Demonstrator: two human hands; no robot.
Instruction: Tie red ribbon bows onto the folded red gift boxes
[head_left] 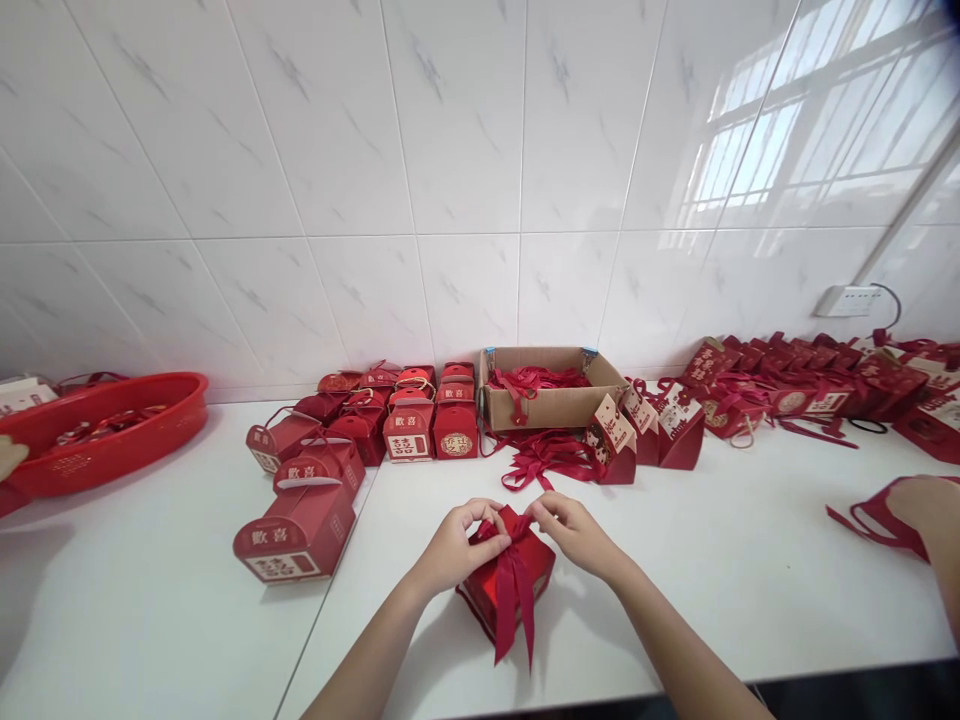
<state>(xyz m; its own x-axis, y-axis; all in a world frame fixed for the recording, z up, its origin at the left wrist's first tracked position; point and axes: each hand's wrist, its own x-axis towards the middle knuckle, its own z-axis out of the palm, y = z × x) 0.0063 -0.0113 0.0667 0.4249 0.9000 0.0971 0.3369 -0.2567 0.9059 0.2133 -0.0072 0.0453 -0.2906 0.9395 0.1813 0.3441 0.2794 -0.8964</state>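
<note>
A small red gift box [484, 590] stands on the white table in front of me, turned at an angle. Dark red ribbon [515, 600] is gathered in a bow on its top, and two tails hang down the near side. My left hand [457, 545] pinches the bow at its left with thumb and fingers. At the bow's right side, my right hand [574, 532] is closed on a ribbon loop. The fingers partly hide the knot.
Behind the box, a cardboard box [551, 408] holds red ribbons, and loose ribbons [551, 455] lie before it. Red gift boxes [292, 530] stand left; more boxes [814, 385] crowd the right. A red basket [112, 450] sits far left. Another person's hand [919, 500] is at the right edge.
</note>
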